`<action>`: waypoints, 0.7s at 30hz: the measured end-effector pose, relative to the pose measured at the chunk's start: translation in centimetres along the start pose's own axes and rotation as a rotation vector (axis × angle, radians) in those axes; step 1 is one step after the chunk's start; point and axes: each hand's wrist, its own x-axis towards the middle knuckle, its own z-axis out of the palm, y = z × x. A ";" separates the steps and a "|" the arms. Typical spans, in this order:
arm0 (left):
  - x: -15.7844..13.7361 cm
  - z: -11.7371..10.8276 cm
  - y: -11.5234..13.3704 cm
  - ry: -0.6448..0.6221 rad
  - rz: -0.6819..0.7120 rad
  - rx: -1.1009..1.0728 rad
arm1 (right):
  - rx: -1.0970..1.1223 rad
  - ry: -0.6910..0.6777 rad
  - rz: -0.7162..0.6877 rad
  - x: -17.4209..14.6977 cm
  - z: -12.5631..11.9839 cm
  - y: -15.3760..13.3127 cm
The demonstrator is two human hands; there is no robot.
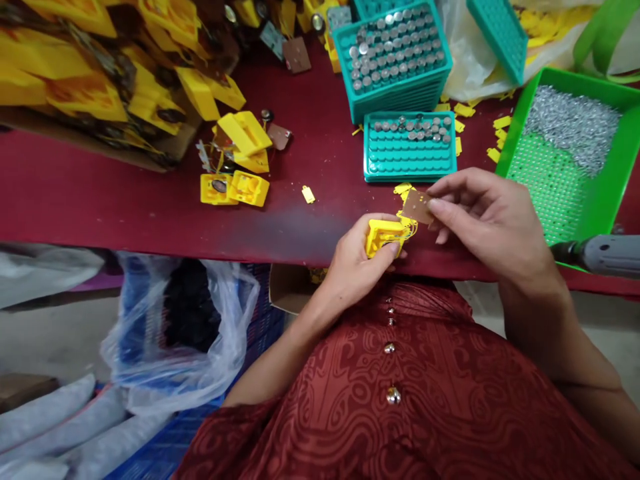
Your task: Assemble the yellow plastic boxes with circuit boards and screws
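My left hand [357, 260] is closed round a yellow plastic housing [379, 235] with its open side up, near the table's front edge. Thin wires run from the housing to a small brown circuit board [416, 207]. My right hand [483, 213] pinches that board by its right edge between thumb and fingers. Just beyond the board lie small yellow plastic pieces [401, 189]. A teal tray [410, 163] partly filled with round silvery parts sits behind my hands. Part of the housing's inside is covered by my left thumb.
Stacked teal trays [400, 100] stand at the back. A green basket [510, 150] of small metal pieces is at right, beside a grey power tool [613, 255]. Wired yellow housings [245, 133] lie left, near a heaped cardboard box [150, 143]. A plastic-lined blue crate [140, 360] stands below.
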 end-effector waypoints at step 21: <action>-0.3 -1.5 0.7 -0.203 -0.185 -0.609 | -0.113 0.208 -0.287 -1.4 3.6 -1.7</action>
